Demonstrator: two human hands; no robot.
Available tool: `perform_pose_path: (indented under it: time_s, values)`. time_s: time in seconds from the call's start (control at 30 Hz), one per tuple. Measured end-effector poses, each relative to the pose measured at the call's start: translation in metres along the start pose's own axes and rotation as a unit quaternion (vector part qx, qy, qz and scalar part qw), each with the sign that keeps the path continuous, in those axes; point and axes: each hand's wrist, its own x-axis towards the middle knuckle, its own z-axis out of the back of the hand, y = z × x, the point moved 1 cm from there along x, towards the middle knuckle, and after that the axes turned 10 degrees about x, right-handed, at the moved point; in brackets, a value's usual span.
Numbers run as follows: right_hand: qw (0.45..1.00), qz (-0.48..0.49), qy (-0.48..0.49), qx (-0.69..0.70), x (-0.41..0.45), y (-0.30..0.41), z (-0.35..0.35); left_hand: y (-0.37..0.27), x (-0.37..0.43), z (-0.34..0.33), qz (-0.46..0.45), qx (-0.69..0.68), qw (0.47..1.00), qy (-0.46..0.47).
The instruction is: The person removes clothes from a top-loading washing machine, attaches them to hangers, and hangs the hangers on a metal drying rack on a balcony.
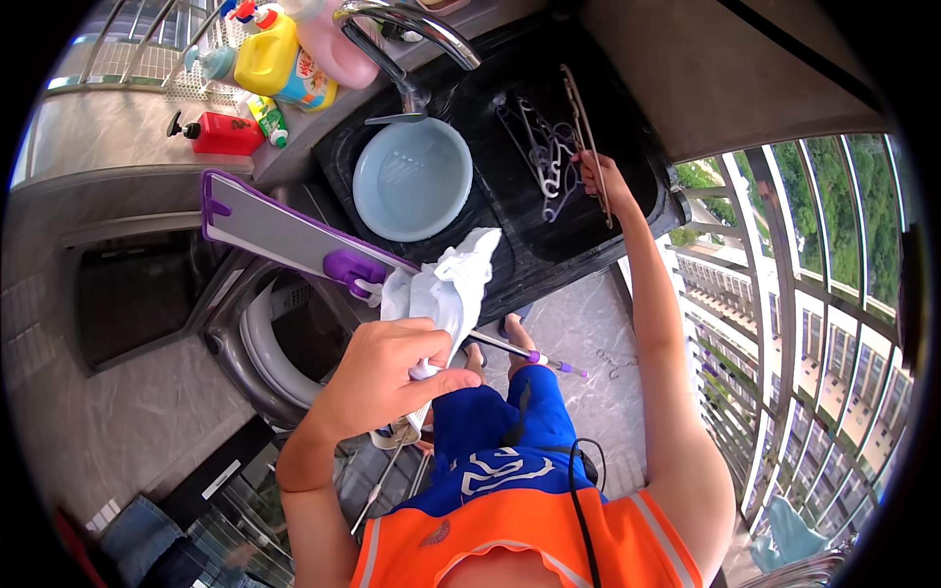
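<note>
In the middle of the view, my left hand (393,375) grips a bunched white cloth (459,283) that looks damp. My right hand (604,178) reaches over the black sink and is closed on a light brown clothes hanger (581,121). Beside that hand, several white and purple plastic hangers (545,158) lie heaped in the right part of the sink (514,235). A light blue basin (413,180) stands in the left part, under the chrome faucet (423,44).
A flat mop (294,235) with a purple rim lies beyond the cloth. An open washing machine (287,338) stands at left. Yellow detergent (276,62), a red pump bottle (224,134) and a pink bottle (338,48) are on the ledge. Metal railings (786,220) run along the right.
</note>
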Motion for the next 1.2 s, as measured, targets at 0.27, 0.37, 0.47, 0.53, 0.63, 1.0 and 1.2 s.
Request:
perform_pose_path:
  time_s: [0.27, 0.37, 0.47, 0.53, 0.63, 1.0, 1.2]
  values:
    - [0.975, 0.128, -0.008, -0.180, -0.072, 0.053, -0.048, -0.025, -0.012, 0.014, -0.067, 0.232, 0.968, 0.072]
    - [0.981, 0.131, 0.005, -0.143, -0.117, 0.063, -0.079, -0.026, -0.014, 0.021, -0.048, 0.236, 0.949, 0.201]
    - [0.994, 0.101, 0.033, -0.013, -0.163, 0.072, -0.109, -0.031, -0.018, 0.022, -0.073, 0.270, 0.942, 0.183]
    - [0.993, 0.091, 0.053, 0.051, -0.192, 0.078, -0.126, -0.035, -0.022, 0.022, -0.099, 0.311, 0.934, 0.142]
    - [0.981, 0.138, 0.107, 0.088, -0.236, 0.083, -0.149, -0.042, -0.030, 0.022, -0.146, 0.300, 0.940, 0.067]
    - [0.917, 0.376, -0.051, -0.125, -0.371, 0.060, -0.203, -0.037, -0.077, 0.008, -0.341, 0.204, 0.918, 0.010]
    - [0.877, 0.478, -0.045, -0.020, -0.431, 0.017, -0.244, -0.033, -0.102, 0.004, -0.280, 0.030, 0.947, 0.156]
